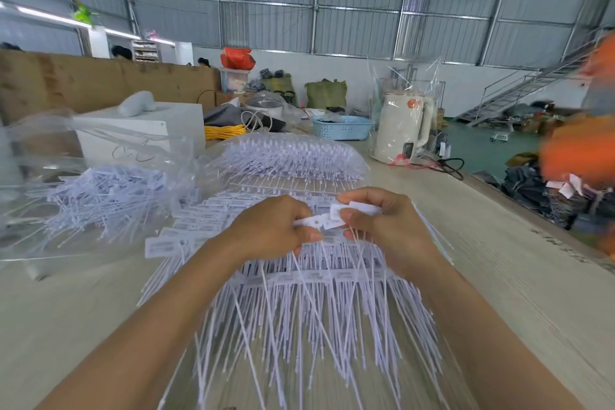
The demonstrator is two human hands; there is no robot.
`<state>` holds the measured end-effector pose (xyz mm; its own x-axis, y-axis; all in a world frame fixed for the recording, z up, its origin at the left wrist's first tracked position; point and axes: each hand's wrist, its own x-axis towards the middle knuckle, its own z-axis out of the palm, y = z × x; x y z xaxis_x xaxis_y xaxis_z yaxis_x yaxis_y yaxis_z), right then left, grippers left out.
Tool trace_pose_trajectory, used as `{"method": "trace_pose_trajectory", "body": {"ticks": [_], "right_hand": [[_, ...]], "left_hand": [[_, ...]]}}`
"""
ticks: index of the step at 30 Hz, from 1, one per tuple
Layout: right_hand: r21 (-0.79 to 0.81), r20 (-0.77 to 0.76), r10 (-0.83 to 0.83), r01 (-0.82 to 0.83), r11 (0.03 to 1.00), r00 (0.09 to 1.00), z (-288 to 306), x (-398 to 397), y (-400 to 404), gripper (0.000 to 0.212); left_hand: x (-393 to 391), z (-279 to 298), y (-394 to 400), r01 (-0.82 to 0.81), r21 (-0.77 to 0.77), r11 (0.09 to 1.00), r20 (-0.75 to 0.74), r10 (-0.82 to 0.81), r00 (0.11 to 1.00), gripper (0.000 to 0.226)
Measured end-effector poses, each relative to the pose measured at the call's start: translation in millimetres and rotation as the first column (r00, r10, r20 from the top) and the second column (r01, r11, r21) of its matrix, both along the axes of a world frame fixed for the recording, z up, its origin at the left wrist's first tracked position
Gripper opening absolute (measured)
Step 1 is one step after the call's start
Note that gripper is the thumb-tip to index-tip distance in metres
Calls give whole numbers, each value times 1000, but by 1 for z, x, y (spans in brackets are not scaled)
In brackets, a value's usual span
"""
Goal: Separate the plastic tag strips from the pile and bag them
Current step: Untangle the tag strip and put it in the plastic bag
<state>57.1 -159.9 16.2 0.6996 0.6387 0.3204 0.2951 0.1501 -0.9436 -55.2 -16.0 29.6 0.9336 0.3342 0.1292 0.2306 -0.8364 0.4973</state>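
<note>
A big pile of white plastic tag strips [299, 309] lies on the table in front of me, flat label heads at the far side and long thin tails fanning toward me. Above it, my left hand [266, 226] and my right hand [382, 226] both pinch the heads of one short tag strip [327, 218], its tails hanging down between them. To the left lies a clear plastic bag [43, 223] that holds loose tags [100, 200]. Behind the pile, another clear bag of tags [293, 153] is packed full.
A white box [139, 130] stands at the back left, with a yellow cable coil [223, 131] and a blue basket [342, 126] behind the bags. A wrapped white kettle [402, 126] sits at the back right near the table's edge. An orange blurred shape [579, 150] is at the right.
</note>
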Motion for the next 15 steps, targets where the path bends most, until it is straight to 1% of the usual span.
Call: {"method": "trace_pose_trajectory", "body": {"ticks": [3, 7, 9, 10, 12, 15], "right_hand": [[-51, 5, 21, -21, 998, 1000, 2, -3, -1, 12], [-138, 86, 37, -25, 990, 996, 4, -2, -5, 10], [-173, 130, 31, -8, 985, 991, 4, -3, -7, 8], [-173, 141, 17, 7, 985, 990, 3, -2, -6, 8], [-150, 153, -46, 70, 986, 987, 2, -2, -5, 11], [-97, 195, -119, 140, 985, 974, 1, -4, 1, 14]], "left_hand": [[0, -1, 0, 22, 81, 996, 31, -24, 999, 29], [0, -3, 1, 35, 173, 984, 51, -44, 998, 30], [2, -4, 0, 30, 174, 984, 77, -44, 996, 31], [2, -5, -1, 20, 139, 990, 98, -34, 995, 34], [4, -6, -1, 10, 16, 1000, 130, -12, 991, 40], [6, -4, -2, 23, -200, 979, 136, 5, 991, 39]]}}
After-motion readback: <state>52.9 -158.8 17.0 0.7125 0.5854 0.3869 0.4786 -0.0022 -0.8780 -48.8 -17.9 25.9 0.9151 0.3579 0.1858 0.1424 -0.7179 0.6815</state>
